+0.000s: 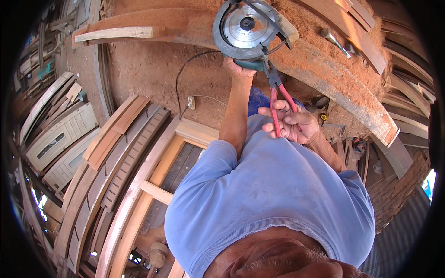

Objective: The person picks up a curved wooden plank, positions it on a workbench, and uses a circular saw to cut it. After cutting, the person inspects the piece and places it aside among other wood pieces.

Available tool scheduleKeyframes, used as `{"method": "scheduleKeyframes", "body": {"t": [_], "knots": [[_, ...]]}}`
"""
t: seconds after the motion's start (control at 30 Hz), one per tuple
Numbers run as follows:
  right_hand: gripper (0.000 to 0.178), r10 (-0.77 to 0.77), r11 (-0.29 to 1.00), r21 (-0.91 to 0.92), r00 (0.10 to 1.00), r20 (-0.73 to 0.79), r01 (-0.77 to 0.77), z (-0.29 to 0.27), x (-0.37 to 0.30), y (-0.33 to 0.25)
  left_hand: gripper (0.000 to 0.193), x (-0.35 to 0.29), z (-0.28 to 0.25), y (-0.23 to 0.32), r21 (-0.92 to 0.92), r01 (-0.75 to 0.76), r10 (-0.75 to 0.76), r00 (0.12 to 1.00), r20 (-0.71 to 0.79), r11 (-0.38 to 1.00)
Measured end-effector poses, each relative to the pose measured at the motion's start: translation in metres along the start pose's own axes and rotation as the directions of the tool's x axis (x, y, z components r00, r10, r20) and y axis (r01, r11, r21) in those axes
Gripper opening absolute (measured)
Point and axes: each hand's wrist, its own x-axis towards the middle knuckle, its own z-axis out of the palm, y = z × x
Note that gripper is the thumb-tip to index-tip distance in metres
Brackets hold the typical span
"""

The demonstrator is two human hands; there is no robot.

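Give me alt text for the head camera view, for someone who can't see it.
A person's left hand holds a silver-bladed circular saw, while the right hand holds red-handled metal pliers, their tips at the saw's edge. A long brown wooden plank strewn with orange sawdust lies nearby.

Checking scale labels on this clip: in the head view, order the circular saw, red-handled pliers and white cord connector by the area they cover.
Largest to smallest:
1. Circular saw
2. Red-handled pliers
3. White cord connector
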Motion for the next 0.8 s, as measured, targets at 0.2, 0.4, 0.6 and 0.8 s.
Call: {"method": "scheduleKeyframes", "body": {"t": [0.2, 0.4, 0.6, 0.8], "knots": [[0.054, 0.013, 1.000, -0.001, 0.999, 0.040, -0.013, -0.002, 0.003, 0.002, 0.048, -0.005, 0.013, -0.002, -0.013, 0.012, -0.012, 0.998, 0.064, 1.000], [0.050, 0.025, 0.999, 0.025, 0.998, 0.051, -0.026, -0.005, 0.009, 0.003, 0.046, -0.003, 0.007, 0.000, -0.062, 0.031, -0.027, 0.997, 0.066, 0.998], [0.036, -0.011, 0.997, 0.082, 0.998, 0.069, 0.005, -0.001, 0.012, 0.011, 0.046, -0.003, 0.004, 0.002, -0.087, 0.035, -0.030, 0.998, 0.064, 0.996], [0.021, -0.004, 1.000, 0.027, 0.997, -0.075, 0.006, 0.021, 0.011, 0.015, 0.045, -0.003, 0.008, 0.001, -0.037, 0.027, -0.025, 0.998, 0.053, 0.999]]}}
